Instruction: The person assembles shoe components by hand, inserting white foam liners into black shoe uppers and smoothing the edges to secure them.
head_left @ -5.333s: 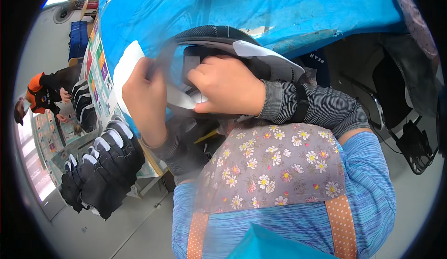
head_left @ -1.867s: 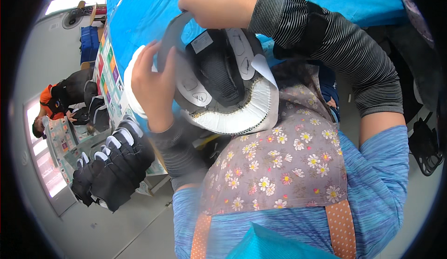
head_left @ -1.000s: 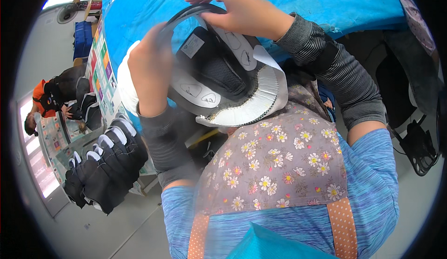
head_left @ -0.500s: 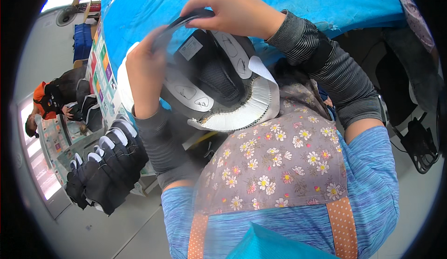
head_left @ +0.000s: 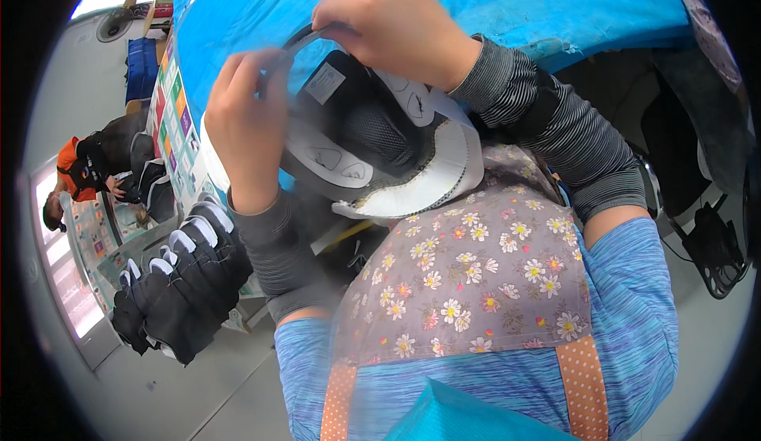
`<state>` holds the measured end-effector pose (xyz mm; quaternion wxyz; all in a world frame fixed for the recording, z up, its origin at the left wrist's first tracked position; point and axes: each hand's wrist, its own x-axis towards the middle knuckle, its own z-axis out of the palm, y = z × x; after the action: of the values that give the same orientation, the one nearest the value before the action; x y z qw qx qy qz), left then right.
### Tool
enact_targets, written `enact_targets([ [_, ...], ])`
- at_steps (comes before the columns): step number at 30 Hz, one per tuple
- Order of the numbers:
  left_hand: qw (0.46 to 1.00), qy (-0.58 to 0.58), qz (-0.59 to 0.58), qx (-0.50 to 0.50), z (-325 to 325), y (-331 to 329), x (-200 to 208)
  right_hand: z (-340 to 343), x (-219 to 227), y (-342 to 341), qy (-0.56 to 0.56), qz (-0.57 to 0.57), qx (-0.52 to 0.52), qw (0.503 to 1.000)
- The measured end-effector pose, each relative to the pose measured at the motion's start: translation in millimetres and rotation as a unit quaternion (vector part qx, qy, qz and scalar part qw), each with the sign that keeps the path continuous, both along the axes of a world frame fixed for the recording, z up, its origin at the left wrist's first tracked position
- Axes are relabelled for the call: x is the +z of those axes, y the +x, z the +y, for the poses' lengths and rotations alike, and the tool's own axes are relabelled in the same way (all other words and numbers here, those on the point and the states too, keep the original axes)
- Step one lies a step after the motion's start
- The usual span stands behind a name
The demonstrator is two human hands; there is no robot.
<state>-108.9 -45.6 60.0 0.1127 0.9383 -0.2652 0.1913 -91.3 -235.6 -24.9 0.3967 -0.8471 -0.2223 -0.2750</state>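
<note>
A black and white piece that looks like a stitched shoe upper (head_left: 380,136) rests against my apron, partly over the blue-covered table. Its inside faces me, with a pale label, black mesh, white panels bearing drawn lines, and a curved white band along the near edge. My left hand (head_left: 247,124) is closed on the left part of its dark curved rim, the fingers slightly blurred. On the right part of that rim, my right hand (head_left: 396,25) pinches with thumb and fingers. The rim arches between both hands; its parts under my fingers are hidden.
A blue cover (head_left: 555,5) lies over the table ahead. Left of me stands a row of black pieces with white edges (head_left: 186,282). Farther left, a person in orange and black (head_left: 87,168) handles dark pieces. A black chair (head_left: 678,148) stands at the right.
My hands have shifted slightly along the rim, and the left fingers now curl over it. The upper has tilted a little, its near white band moving slightly up and right.
</note>
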Motion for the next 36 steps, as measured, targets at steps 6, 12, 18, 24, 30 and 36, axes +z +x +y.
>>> enact_targets([
  [6, 1.000, -0.021, 0.005, -0.003, 2.7, -5.1, -3.9, 0.6, -4.3, -2.7, 0.049, -0.067, -0.018, 0.996],
  [12, 0.994, -0.058, 0.071, 0.061, 10.2, -25.9, -11.5, -18.1, -8.8, -4.1, 0.108, -0.035, -0.016, 0.993],
  [18, 0.923, -0.312, 0.221, -0.037, 1.3, -36.6, -32.4, -33.9, -23.0, -9.2, 0.118, 0.050, -0.044, 0.991],
  [24, 0.840, -0.468, 0.260, -0.086, -16.6, -32.7, -42.2, -50.0, -45.9, 2.4, 0.111, 0.109, -0.064, 0.986],
  [30, 0.845, -0.462, 0.250, -0.103, -19.6, -27.2, -46.0, -66.3, -44.1, -4.4, 0.144, 0.231, 0.016, 0.962],
  [36, 0.913, -0.295, 0.280, -0.037, -4.2, -25.9, -30.3, -58.6, -47.2, 0.5, 0.219, 0.218, 0.088, 0.947],
])
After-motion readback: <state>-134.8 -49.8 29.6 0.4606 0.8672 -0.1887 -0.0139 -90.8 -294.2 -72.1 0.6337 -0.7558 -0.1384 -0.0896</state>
